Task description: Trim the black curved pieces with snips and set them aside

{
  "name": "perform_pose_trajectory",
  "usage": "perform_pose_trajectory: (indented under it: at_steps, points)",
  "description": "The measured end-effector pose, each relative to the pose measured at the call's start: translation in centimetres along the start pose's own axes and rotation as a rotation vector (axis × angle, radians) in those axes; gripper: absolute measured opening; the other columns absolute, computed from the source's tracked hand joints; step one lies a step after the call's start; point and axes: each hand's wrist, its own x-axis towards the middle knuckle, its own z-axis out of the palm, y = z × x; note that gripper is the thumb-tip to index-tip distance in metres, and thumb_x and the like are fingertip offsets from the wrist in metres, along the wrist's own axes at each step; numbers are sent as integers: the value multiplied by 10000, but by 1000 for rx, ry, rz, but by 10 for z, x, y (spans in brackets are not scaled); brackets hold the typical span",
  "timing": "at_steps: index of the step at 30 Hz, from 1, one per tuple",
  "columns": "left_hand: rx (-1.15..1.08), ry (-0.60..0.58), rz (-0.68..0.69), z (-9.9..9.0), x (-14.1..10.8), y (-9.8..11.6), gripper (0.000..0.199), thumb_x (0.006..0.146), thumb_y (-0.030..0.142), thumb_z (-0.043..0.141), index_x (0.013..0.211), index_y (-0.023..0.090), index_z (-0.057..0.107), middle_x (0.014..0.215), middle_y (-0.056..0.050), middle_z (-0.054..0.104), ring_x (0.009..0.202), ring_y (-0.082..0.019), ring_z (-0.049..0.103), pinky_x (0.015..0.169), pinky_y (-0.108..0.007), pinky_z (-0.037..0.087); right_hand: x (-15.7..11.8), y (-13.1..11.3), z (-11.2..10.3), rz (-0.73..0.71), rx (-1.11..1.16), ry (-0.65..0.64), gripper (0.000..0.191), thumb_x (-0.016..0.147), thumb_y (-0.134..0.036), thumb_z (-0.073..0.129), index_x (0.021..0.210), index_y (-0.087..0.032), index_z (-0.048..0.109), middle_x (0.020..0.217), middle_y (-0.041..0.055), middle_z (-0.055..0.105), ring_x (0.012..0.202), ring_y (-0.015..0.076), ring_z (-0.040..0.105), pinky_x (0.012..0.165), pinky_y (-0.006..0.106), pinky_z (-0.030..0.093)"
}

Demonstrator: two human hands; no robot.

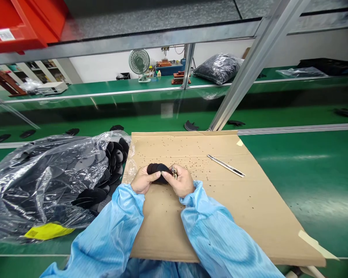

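Above the cardboard sheet (pixel 220 224), my left hand (pixel 143 180) is closed on a fanned stack of black discs (pixel 159 172). My right hand (pixel 182 181) is closed too, its thumb pressing on the discs' near side. A small shiny metal tool (pixel 174 172), which looks like a nail clipper, sits in the right fingers against the stack's right end. Most of the tool is hidden by the fingers. Tiny dark scraps are scattered over the cardboard around and beyond both hands.
At left lies a clear plastic bag (pixel 55 162) of black discs, spilling out near the cardboard. A slim cutter knife (pixel 226 166) lies right of my hands. Behind, black pieces (pixel 190 126) rest on the green conveyor belt (pixel 162 121). A metal post (pixel 246 73) slants up at right.
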Motion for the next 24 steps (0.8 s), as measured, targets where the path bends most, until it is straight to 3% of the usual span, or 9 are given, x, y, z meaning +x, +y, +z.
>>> perform_pose_trajectory:
  at_steps: [6, 12, 24]
  points:
    - [-16, 45, 50, 1, 0, 0, 327, 638, 293, 829, 855, 97, 684, 862, -101, 680, 856, -228, 641, 820, -367, 507, 1, -1, 1, 120, 100, -55, 378, 764, -535, 645, 740, -166, 572, 603, -19, 491, 571, 130, 433, 533, 242, 348]
    - [19, -61, 85, 0, -1, -1, 220, 711, 278, 777, 835, 112, 702, 835, -91, 680, 832, -202, 640, 795, -326, 510, 0, -3, 1, 157, 123, -43, 388, 702, -531, 693, 719, -166, 565, 580, -30, 463, 555, 121, 400, 515, 239, 326]
    - [40, -97, 106, 5, -3, -1, 243, 676, 300, 804, 798, 107, 722, 805, -85, 676, 768, -164, 619, 762, -279, 487, -2, -1, 1, 58, 229, 7, 321, 705, -439, 713, 682, -184, 520, 574, -40, 449, 541, 116, 393, 517, 242, 316]
